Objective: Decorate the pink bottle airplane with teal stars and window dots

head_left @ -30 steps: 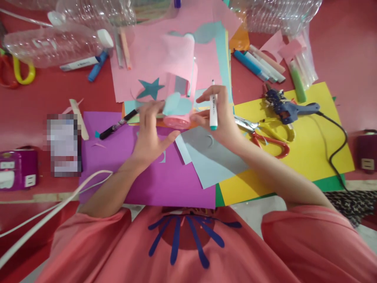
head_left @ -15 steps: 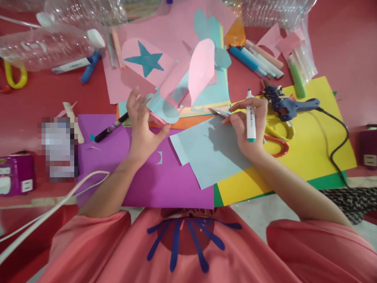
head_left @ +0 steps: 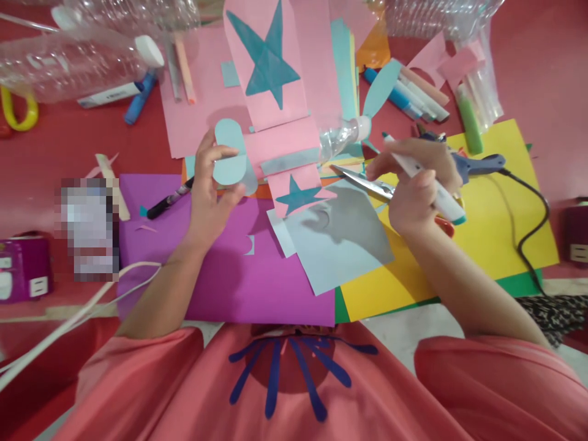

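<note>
Two starred flaps (head_left: 266, 64) lay exposed after the bottle (head_left: 289, 141) turned, left hand (head_left: 209, 196) pinching its blue end (head_left: 228, 133), right hand (head_left: 411, 202) a marker (head_left: 443, 199).

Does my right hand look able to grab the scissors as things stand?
Probably yes: the right hand overlaps the scissors in this view, so they look close. But it holds a white marker, which may get in the way.

Readable text: none. Held marker (head_left: 448, 204): is showing faint print, illegible. White marker (head_left: 109, 95) beside the bottle (head_left: 87, 64): is bearing dark lettering, too blurred to read. Black marker (head_left: 169, 200): is carrying pale print, unreadable. Left box (head_left: 22, 252): is displaying white patches with indistinct marks. Phone (head_left: 94, 229): is appearing pixelated.
</note>
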{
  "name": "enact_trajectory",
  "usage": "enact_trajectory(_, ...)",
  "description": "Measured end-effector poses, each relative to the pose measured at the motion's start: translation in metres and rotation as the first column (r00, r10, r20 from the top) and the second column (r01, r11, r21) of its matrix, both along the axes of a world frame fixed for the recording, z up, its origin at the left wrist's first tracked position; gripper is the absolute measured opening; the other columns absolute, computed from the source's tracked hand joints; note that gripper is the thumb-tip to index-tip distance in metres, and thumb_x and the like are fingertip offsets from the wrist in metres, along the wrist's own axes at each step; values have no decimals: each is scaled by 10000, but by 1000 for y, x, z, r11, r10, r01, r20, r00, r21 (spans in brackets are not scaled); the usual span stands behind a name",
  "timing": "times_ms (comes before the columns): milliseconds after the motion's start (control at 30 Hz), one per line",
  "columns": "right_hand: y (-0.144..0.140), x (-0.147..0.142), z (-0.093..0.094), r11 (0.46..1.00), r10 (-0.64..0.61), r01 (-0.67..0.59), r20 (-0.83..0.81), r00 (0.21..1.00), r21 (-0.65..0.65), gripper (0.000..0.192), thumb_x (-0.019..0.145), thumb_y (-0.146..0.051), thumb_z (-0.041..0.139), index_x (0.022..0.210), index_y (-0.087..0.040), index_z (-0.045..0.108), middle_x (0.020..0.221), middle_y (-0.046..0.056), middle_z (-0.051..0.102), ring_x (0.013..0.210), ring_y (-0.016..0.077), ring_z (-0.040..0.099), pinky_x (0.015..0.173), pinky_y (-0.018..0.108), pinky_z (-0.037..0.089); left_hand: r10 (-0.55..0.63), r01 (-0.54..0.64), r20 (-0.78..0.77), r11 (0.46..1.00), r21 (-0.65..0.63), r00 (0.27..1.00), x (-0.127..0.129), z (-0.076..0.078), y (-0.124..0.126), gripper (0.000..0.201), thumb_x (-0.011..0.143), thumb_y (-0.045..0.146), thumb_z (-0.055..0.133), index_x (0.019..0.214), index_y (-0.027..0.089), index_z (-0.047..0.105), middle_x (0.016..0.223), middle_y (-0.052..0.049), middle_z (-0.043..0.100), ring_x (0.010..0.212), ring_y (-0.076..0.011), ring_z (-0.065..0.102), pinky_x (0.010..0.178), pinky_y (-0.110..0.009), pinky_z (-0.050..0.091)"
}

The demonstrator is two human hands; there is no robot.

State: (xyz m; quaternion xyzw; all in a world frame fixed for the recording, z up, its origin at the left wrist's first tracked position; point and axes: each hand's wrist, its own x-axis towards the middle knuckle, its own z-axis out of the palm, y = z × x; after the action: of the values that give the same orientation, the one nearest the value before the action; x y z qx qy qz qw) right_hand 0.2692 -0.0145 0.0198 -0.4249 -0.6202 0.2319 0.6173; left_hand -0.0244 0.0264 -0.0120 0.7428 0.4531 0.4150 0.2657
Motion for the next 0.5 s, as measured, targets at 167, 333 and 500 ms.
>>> enact_trajectory(167,21,-9,10,985,162,-162,-7,987,-56,406,910,-606,516,1117,-266,595,775,-20,661,652,147,656,598,292,533,11,-5,-58,994,110,998,-1,-6,7,529,835,559,690,1261,331,475,1313,-49,515,1364,-264,424,1150,-512,397)
enact_trajectory(333,41,-24,20,972,233,-233,-18,972,-34,399,937,-600,470,1041,-223,550,686,-51,647,642,115,649,602,246,535,23,0,-154,989,151,988,-8,-12,16,622,806,589,709,1318,333,466,1303,-69,524,1276,-284,492,1099,-532,446)
enact_trajectory(500,56,-23,28,962,262,-270,-173,949,-24,265,865,-486,611,855,-229,546,578,-70,547,467,86,521,383,198,405,-45,50,-91,997,50,995,-7,-10,11,670,777,668,689,1319,348,461,1312,-73,505,1215,-273,546,871,-419,588)
